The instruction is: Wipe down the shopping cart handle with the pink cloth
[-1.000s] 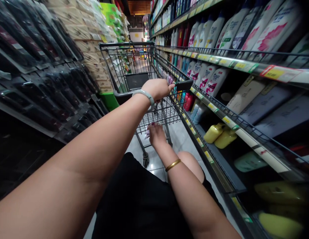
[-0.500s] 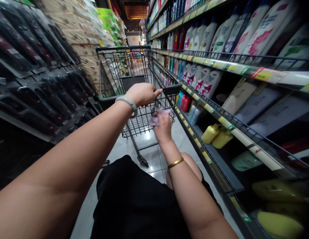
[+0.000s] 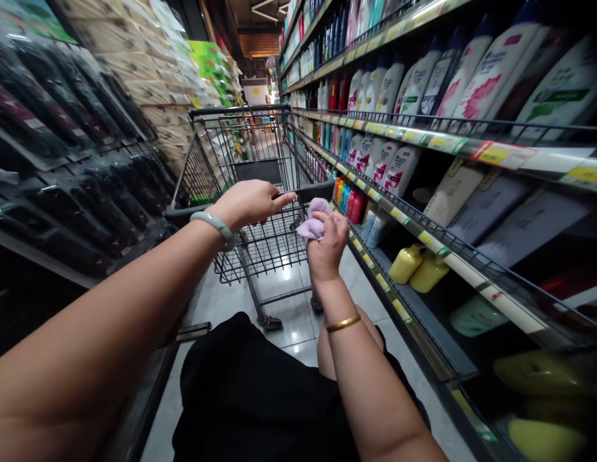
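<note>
A dark wire shopping cart (image 3: 260,237) stands in front of me in the aisle. My left hand (image 3: 248,204), with a pale bangle at the wrist, is wrapped round the cart's handle (image 3: 322,190). Just below the handle's right end, my right hand (image 3: 330,247) is closed on a crumpled lilac cloth (image 3: 320,213), part of which sticks out above the fingers. This wrist wears a gold bangle. Seen through the wire, the cart's basket shows no goods inside.
Shelves of shampoo bottles (image 3: 495,70) line the right side, with yellow bottles (image 3: 405,263) lower down. On the left hang dark packaged goods (image 3: 48,109), and stacked packs (image 3: 135,70) stand behind them. The tiled floor (image 3: 293,327) shows under the cart.
The cart has swung slightly left and lower in view, my left hand with it. My right hand and the cloth have shifted a little right, near the handle's end.
</note>
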A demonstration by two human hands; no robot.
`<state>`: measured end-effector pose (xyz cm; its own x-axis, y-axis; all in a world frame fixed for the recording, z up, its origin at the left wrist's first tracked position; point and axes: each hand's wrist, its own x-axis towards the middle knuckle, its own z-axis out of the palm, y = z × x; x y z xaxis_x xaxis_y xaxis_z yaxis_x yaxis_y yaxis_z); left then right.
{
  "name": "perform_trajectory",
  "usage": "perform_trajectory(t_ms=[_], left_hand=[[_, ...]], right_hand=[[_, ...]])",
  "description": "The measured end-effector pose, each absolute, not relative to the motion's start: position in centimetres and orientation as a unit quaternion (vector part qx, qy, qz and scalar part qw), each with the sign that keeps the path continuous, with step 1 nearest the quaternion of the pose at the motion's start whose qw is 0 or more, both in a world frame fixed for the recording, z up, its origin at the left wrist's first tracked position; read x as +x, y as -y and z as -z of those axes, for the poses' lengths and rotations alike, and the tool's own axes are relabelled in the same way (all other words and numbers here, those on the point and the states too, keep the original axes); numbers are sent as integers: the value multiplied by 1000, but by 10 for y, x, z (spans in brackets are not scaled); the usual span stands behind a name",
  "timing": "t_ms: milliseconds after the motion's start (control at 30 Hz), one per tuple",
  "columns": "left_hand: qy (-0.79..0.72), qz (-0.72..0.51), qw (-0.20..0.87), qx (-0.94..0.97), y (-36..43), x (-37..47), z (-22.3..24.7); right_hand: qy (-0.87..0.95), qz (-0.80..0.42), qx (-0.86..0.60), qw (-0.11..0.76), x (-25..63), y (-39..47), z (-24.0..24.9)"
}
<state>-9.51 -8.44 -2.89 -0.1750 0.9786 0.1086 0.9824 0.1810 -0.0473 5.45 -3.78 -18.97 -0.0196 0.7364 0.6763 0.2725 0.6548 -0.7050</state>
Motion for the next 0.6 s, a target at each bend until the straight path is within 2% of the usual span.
perform_trajectory(t_ms=[133, 200, 367, 600], left_hand=[[764, 24, 39, -643, 96, -103, 26], [768, 19, 35, -639, 101, -109, 25], [762, 12, 47, -646, 117, -123, 25], [770, -1, 39, -636, 130, -138, 23]], right_hand=[[800, -172, -248, 519, 39, 59, 188], [800, -176, -258, 512, 38, 55, 190], [657, -220, -394, 604, 59, 26, 188], [633, -282, -274, 667, 55, 33, 178]])
